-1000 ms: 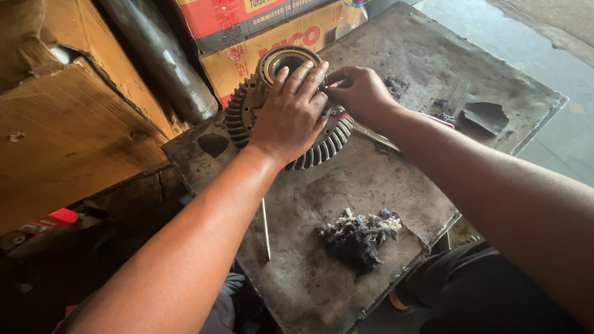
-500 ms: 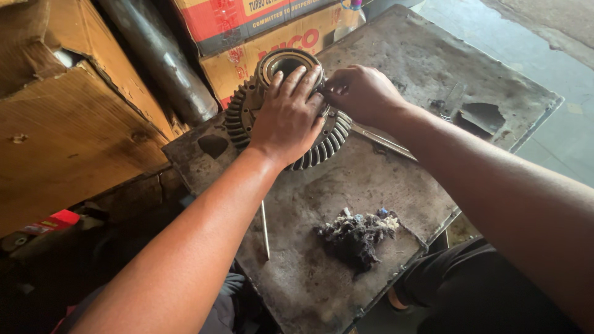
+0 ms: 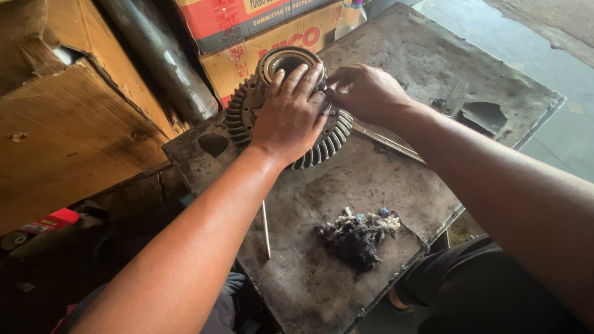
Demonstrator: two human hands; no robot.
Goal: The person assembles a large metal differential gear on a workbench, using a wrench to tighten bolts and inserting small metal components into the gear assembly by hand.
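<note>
A big round metal gear (image 3: 238,117) with slanted teeth all around its edge sits near the far left corner of the dirty grey tabletop (image 3: 408,62). A shiny ring-shaped part (image 3: 283,60) sticks up from the middle of the gear, and you can see down into its dark hole. The left hand (image 3: 289,114) lies flat on top of the gear with its fingers spread out and pointing away, and the fingertips touch the shiny ring. It presses on the gear but does not wrap around it. The right hand (image 3: 365,93) is just beside the left hand, at the right side of the gear. Its fingers are curled in tight near the gear's middle, but I cannot tell if they are pinching something small. A long thin metal tool (image 3: 387,141) lies on the tabletop under the right wrist, with one end going under the gear's edge. Closer to the person, a messy clump of dark dirty rag (image 3: 357,235) sits on the tabletop, well apart from the gear. A thin metal rod (image 3: 265,227) lies near the left edge, partly under the left arm. Behind the gear stand red and yellow cardboard boxes (image 3: 247,31). A grey pipe (image 3: 164,59) leans beside them, next to a brown wooden box (image 3: 74,130).
</note>
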